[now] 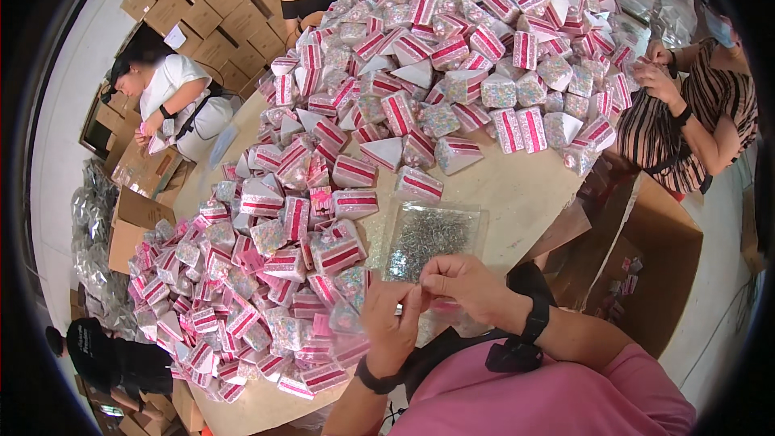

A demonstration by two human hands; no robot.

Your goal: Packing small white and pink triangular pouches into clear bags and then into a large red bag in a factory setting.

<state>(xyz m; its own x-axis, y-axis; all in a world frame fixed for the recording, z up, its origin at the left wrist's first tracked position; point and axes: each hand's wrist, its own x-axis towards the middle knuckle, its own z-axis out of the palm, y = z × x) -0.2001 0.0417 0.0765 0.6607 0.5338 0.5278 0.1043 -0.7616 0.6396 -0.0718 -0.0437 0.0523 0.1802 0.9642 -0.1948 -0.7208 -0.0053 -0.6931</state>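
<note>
From my seat I see both hands meeting low in the frame, at about 6 o'clock. My left hand point(391, 324) has its fingers curled narrow around a small clear plastic packet with pink trim point(349, 316), pressed against the edge of the heap. My right hand point(467, 284) pinches its thumb and forefinger tight on something tiny at the packet's top; whether it is a staple or a fold of the film I cannot tell.

Just above the hands, toward 12 o'clock, lies a flat clear plastic tray of small silver metal pieces point(430, 236), touching the nearest packets. It sits near the edge of the tan round table point(517, 186), and a careless sweep of my right wrist could tip it and scatter the pieces.

The big heap of pink-and-white striped triangular packets point(387, 105) slopes toward me from 11 o'clock; nudging its foot could send some sliding off the rim. A slack pinch could also drop the packet into the open brown cardboard box point(654, 266) at 3 o'clock.
</note>
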